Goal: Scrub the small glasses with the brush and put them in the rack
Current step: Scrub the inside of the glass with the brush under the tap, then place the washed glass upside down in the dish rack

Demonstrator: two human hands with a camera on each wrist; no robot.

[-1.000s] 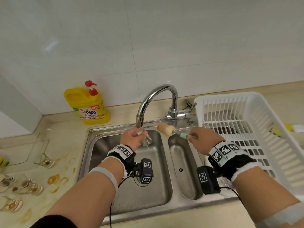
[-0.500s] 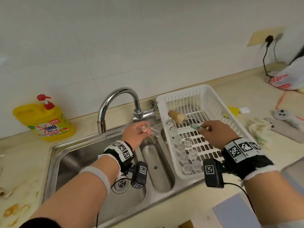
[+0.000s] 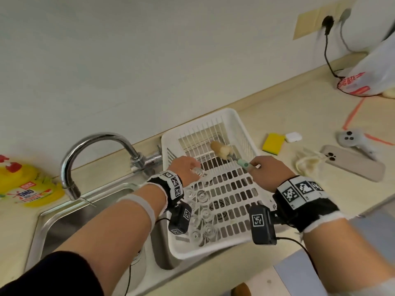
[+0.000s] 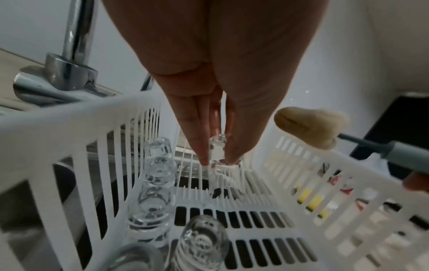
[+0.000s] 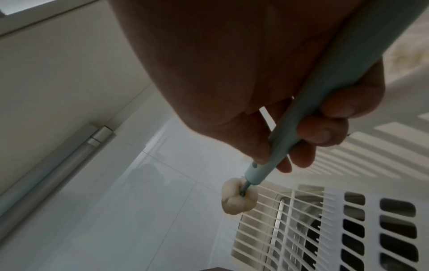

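My left hand (image 3: 188,167) pinches a small clear glass (image 3: 197,172) upside down over the far left part of the white rack (image 3: 239,127). In the left wrist view the glass (image 4: 218,157) hangs between my fingertips (image 4: 204,161), just above the rack floor. Several small glasses (image 3: 199,212) stand upside down in rows along the rack's left side, also seen in the left wrist view (image 4: 157,176). My right hand (image 3: 269,170) grips the green handle of the brush (image 3: 222,149), whose beige sponge head (image 5: 236,198) hovers over the rack's far end.
The steel sink (image 3: 70,218) and curved tap (image 3: 89,150) lie left of the rack. A yellow detergent bottle (image 3: 23,189) stands at far left. On the counter to the right are a yellow sponge (image 3: 272,144), a cloth (image 3: 307,165), a phone (image 3: 352,165), a controller (image 3: 350,139) and a plastic bag (image 3: 374,75).
My left hand carried the glass from under the tap rightward into the rack. The right hand moved right with the brush, over the rack. The view swung right.
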